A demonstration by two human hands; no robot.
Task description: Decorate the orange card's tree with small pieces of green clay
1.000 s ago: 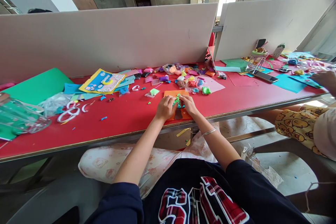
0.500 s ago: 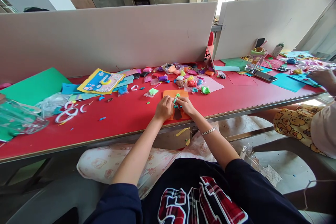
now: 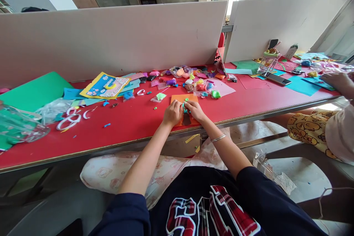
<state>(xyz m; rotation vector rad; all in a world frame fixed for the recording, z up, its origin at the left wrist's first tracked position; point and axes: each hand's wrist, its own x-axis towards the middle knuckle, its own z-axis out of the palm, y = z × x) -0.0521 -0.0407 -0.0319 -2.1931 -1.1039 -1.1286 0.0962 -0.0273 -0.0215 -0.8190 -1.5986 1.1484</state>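
An orange card [image 3: 179, 98] lies on the red table [image 3: 132, 125] near its front edge, with a brown clay shape [image 3: 187, 119] and green clay bits on it. My left hand [image 3: 172, 113] rests curled on the card's left side. My right hand [image 3: 195, 110] is beside it, fingers pinched on the small green clay pieces [image 3: 184, 107] between both hands. What exactly each fingertip grips is too small to tell.
Bags of coloured clay [image 3: 199, 84] lie behind the card. A blue and yellow card [image 3: 106, 85], a green sheet [image 3: 38, 90], white paper loops [image 3: 70, 118] and a clear bag [image 3: 19, 125] are to the left. White dividers [image 3: 116, 40] stand behind. Another person's hand [image 3: 336, 80] works at the right.
The view has drifted slightly. My hands stay together on the orange card, with only small finger movements on the green clay.
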